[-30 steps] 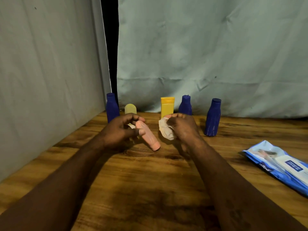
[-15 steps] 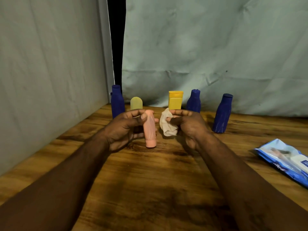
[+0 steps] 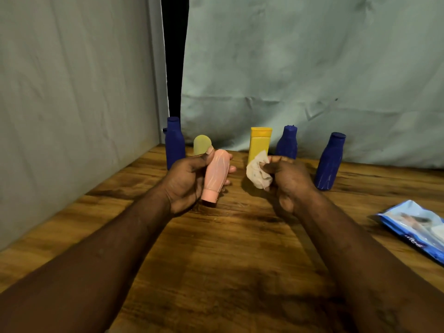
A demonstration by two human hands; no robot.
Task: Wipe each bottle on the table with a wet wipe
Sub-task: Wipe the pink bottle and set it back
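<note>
My left hand (image 3: 186, 181) grips a pink bottle (image 3: 214, 176) above the table, cap end pointing down towards me. My right hand (image 3: 287, 179) pinches a crumpled white wet wipe (image 3: 257, 173), held a short gap to the right of the pink bottle. Along the back of the wooden table (image 3: 228, 248) stand a blue bottle (image 3: 174, 143) at the left, a pale yellow-green bottle (image 3: 201, 144) partly hidden by my left hand, a yellow bottle (image 3: 260, 141), a second blue bottle (image 3: 287, 143) and a third blue bottle (image 3: 329, 162).
A blue wet wipe pack (image 3: 415, 228) lies flat at the table's right edge. Pale cloth backdrops (image 3: 300, 68) close off the back and the left side, with a dark gap between them.
My left hand has turned the pink bottle from lying slanted to nearly upright with the cap down. The wipe in my right hand has come slightly apart from it.
</note>
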